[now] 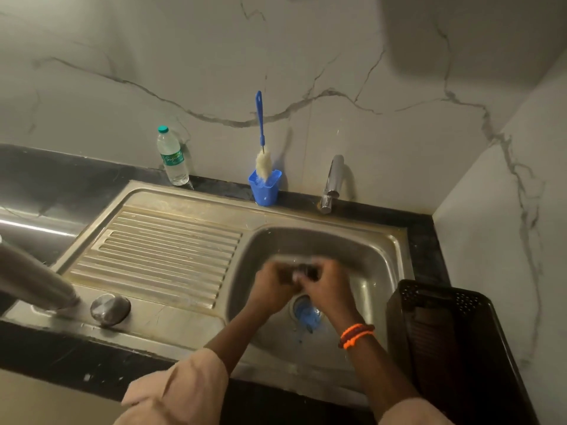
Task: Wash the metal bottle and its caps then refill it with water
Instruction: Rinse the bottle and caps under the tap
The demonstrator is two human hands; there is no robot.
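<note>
Over the sink basin (374, 259) my left hand (271, 288) and my right hand (326, 286) meet, both curled round a small dark cap (302, 271) that is blurred by motion. The metal bottle (33, 277) lies tilted at the left edge, its mouth resting on the sink's front rim. A round metal cap (110, 308) sits on the rim right beside the bottle's mouth.
A blue bottle brush (262, 148) stands in a blue cup (265, 188) at the back wall, next to the tap (333, 182). A clear plastic water bottle (172, 156) stands left of it. A black perforated basket (445, 342) sits at the right. The ribbed drainboard (162, 250) lies left of the basin.
</note>
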